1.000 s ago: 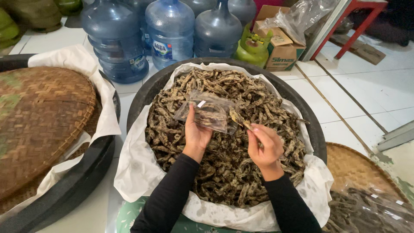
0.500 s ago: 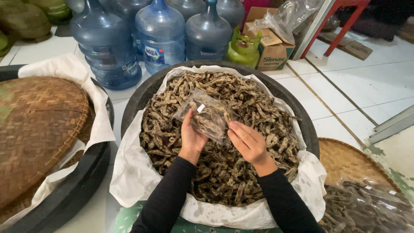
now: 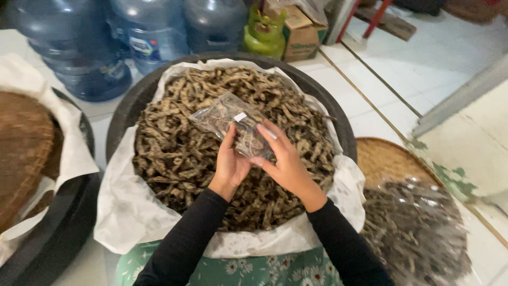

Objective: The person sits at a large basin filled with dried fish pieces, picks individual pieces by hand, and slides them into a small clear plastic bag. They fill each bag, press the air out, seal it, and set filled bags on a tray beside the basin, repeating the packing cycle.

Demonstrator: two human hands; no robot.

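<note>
Head view: left hand [image 3: 231, 167] and right hand [image 3: 286, 164] both grip clamped on clear plastic bag [image 3: 233, 124] of dried pieces. Bag sits above black tub [image 3: 346, 130] lined with white cloth [image 3: 121, 212].

Soft, even daylight fills the scene, brightest on the pale tiled floor [image 3: 423, 79] at the upper right, where it seems to enter. Shadows are faint and diffuse, deepest between the dark basin [image 3: 338, 111] and the water jugs [image 3: 106, 47] at the far left, which look dim. The clear plastic bag [image 3: 233, 124] shows small white glints. Focus is fair at centre, while the edges bend and soften, with slight motion blur overall.
</note>
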